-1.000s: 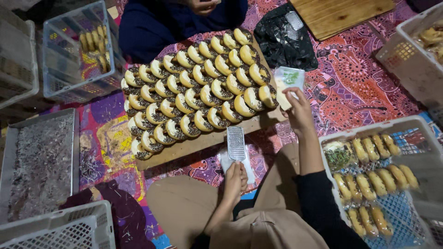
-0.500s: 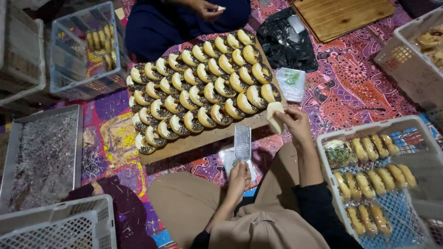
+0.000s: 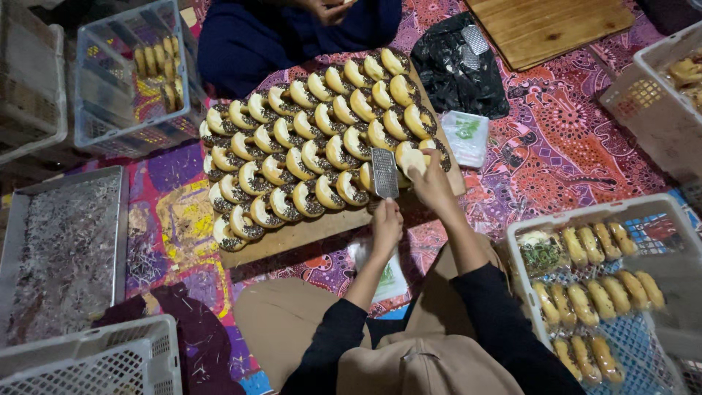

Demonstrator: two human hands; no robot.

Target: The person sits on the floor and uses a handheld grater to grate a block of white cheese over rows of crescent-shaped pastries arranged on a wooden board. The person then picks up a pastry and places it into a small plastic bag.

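My left hand [image 3: 385, 224] grips the handle of a flat metal grater [image 3: 385, 172] and holds it upright over the near right corner of the wooden board [image 3: 307, 232]. My right hand [image 3: 431, 179] holds a pale block of cheese [image 3: 409, 156] against the grater's right side. The board carries several rows of half-moon filled pastries [image 3: 314, 146] with dark topping. Both of my sleeves are black.
Another person in dark blue [image 3: 292, 29] sits beyond the board. A white crate of long pastries [image 3: 607, 285] stands at right, a clear crate [image 3: 131, 73] at far left, a grey tray of sprinkles [image 3: 62, 249] at left. A black bag [image 3: 457, 69] and a small packet [image 3: 464, 135] lie beyond.
My left hand raised the grater from my lap up to the board's edge. My right hand picked up the cheese block and brought it left against the grater.
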